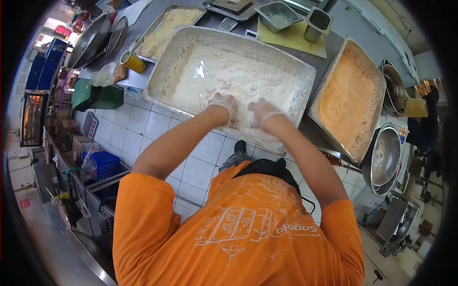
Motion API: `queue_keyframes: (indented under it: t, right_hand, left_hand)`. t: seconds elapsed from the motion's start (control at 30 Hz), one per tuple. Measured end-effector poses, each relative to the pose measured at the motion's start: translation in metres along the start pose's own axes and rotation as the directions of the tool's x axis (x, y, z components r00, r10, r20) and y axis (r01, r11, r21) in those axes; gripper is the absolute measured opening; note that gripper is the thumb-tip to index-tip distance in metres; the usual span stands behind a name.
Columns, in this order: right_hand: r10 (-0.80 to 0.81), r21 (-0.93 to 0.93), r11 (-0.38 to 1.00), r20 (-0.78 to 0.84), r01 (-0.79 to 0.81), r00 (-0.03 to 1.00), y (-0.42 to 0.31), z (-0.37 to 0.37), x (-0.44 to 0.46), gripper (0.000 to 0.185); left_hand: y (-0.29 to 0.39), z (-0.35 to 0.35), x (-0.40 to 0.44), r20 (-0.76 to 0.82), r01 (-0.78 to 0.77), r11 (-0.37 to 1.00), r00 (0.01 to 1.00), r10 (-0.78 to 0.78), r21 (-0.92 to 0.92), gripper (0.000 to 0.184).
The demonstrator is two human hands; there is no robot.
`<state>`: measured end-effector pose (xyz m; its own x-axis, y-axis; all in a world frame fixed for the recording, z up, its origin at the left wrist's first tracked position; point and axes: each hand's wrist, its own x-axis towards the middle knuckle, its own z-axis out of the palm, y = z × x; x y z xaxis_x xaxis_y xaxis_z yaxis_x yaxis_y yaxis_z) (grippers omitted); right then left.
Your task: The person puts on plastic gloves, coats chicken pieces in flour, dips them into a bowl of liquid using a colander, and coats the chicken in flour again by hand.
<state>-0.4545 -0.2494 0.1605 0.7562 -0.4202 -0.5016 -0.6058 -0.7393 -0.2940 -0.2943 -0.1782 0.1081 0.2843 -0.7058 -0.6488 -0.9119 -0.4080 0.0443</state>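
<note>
A large metal tray (188,113) stands in front of me, spread with white flour (200,93). My left hand (223,103), in a clear plastic glove, is down in the flour near the tray's front edge. Its fingers curl inward; small pinkish lumps coated in flour show by the fingertips, and what the fingers hold cannot be made out. Just to its right is my right hand (264,113), also gloved, over the flour and smeared by motion. Its fingers are too blurred to read.
An orange-powder tray (350,90) stands at the right, with metal bowls (385,155) beyond it. Behind are a crumb tray (167,31), a slotted turner (228,24) and metal containers (317,26) on a yellow board (286,39). A yellow can (132,62) stands at the left.
</note>
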Motion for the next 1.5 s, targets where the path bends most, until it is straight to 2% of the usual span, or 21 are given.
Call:
queue_keyframes:
  t: [0.03, 0.13, 0.23, 0.27, 0.33, 0.4, 0.47, 0.57, 0.6, 0.67, 0.77, 0.87, 0.9, 1.0, 1.1, 1.17, 1.2, 1.3, 1.37, 1.4, 1.5]
  right_hand:
    - [0.071, -0.057, 0.996, 0.06, -0.068, 0.996, -0.007, 0.024, 0.017, 0.042]
    - [0.091, -0.043, 0.995, -0.067, -0.094, 0.994, -0.005, 0.062, 0.041, 0.031]
    - [-0.116, -0.144, 0.985, -0.118, 0.099, 0.986, 0.023, 0.075, 0.052, 0.022]
    - [-0.077, -0.098, 0.993, -0.097, 0.067, 0.992, 0.033, 0.07, 0.057, 0.02]
    - [-0.002, -0.002, 1.0, -0.049, 0.002, 0.999, 0.044, 0.046, 0.063, 0.016]
    - [0.052, 0.15, 0.989, -0.235, -0.017, 0.97, 0.055, 0.019, 0.065, 0.014]
    - [0.065, 0.064, 0.997, -0.336, -0.046, 0.94, 0.06, 0.004, 0.092, 0.015]
    - [0.007, -0.027, 0.999, -0.442, -0.021, 0.897, 0.055, 0.024, 0.119, 0.016]
    - [-0.021, -0.051, 0.999, -0.466, -0.004, 0.884, 0.051, 0.032, 0.127, 0.016]
    - [0.003, -0.073, 0.997, -0.417, -0.037, 0.909, 0.029, 0.033, 0.119, 0.019]
    - [0.0, -0.114, 0.993, -0.338, -0.041, 0.941, 0.015, 0.033, 0.118, 0.023]
    - [-0.043, -0.11, 0.994, -0.335, 0.006, 0.941, 0.026, 0.034, 0.122, 0.017]
    - [-0.063, -0.099, 0.995, -0.348, 0.03, 0.935, 0.028, 0.034, 0.124, 0.015]
    - [-0.076, 0.208, 0.97, -0.247, 0.129, 0.966, 0.003, 0.019, 0.099, 0.015]
    - [-0.262, 0.045, 0.962, -0.126, 0.27, 0.957, -0.024, 0.042, 0.095, 0.017]
    - [-0.31, -0.085, 0.951, -0.209, 0.298, 0.928, -0.029, 0.08, 0.106, 0.015]
    - [-0.334, -0.154, 0.94, -0.245, 0.304, 0.91, -0.029, 0.089, 0.11, 0.014]
    - [-0.396, -0.19, 0.915, -0.259, 0.356, 0.881, -0.026, 0.081, 0.104, 0.014]
    - [-0.249, -0.076, 0.968, -0.174, 0.24, 0.953, -0.023, 0.066, 0.106, 0.014]
    - [-0.177, -0.024, 0.984, -0.127, 0.176, 0.976, -0.021, 0.055, 0.109, 0.015]
    - [0.14, 0.497, 0.865, -0.1, -0.072, 0.985, -0.013, 0.021, 0.117, 0.019]
  left_hand:
    - [0.002, 0.0, 0.0, -0.019, 0.012, 1.0, 1.0, -0.012, 0.001, 0.069]
    - [0.007, -0.017, 0.009, 0.097, -0.145, 0.987, 0.986, 0.139, 0.062, 0.045]
    - [-0.018, -0.003, 0.026, 0.074, -0.393, 0.918, 0.919, 0.388, 0.057, 0.032]
    - [-0.033, 0.002, 0.037, 0.032, -0.483, 0.874, 0.876, 0.482, 0.053, 0.029]
    - [-0.054, -0.022, 0.041, -0.019, -0.329, 0.942, 0.944, 0.331, 0.068, 0.032]
    - [-0.072, -0.028, 0.053, -0.113, -0.204, 0.978, 0.972, 0.208, 0.044, 0.034]
    - [-0.09, -0.022, 0.075, -0.265, -0.111, 0.994, 0.959, 0.104, -0.012, 0.038]
    - [-0.066, -0.037, 0.055, -0.27, -0.312, 0.948, 0.92, 0.284, -0.065, 0.038]
    - [-0.062, -0.038, 0.056, -0.259, -0.326, 0.943, 0.907, 0.332, 0.065, 0.04]
    - [-0.055, -0.034, 0.058, -0.209, -0.348, 0.884, 0.882, 0.422, 0.312, 0.045]
    - [-0.055, -0.032, 0.078, -0.036, -0.435, 0.777, 0.863, 0.505, 0.456, 0.049]
    - [-0.079, -0.039, 0.078, -0.09, -0.511, 0.82, 0.832, 0.547, 0.258, 0.041]
    - [-0.085, -0.048, 0.067, -0.094, -0.436, 0.874, 0.881, 0.463, 0.216, 0.04]
    - [-0.112, -0.066, 0.039, -0.07, -0.238, 0.963, 0.966, 0.248, 0.127, 0.037]
    - [-0.136, -0.04, 0.04, -0.014, -0.19, 0.969, 0.981, 0.195, 0.158, 0.039]
    - [-0.12, -0.032, 0.03, -0.008, -0.198, 0.944, 0.978, 0.208, 0.265, 0.041]
    - [-0.122, -0.006, 0.06, 0.078, -0.257, 0.882, 0.966, 0.247, 0.395, 0.044]
    - [-0.105, -0.01, 0.045, 0.134, -0.468, 0.567, 0.837, 0.531, 0.678, 0.045]
    - [-0.125, 0.022, 0.077, -0.044, -0.45, 0.67, 0.811, 0.583, 0.59, 0.046]
    - [-0.13, 0.033, 0.092, -0.042, -0.46, 0.673, 0.808, 0.588, 0.579, 0.047]
    - [-0.127, 0.043, 0.106, 0.113, -0.496, 0.651, 0.836, 0.537, 0.574, 0.05]
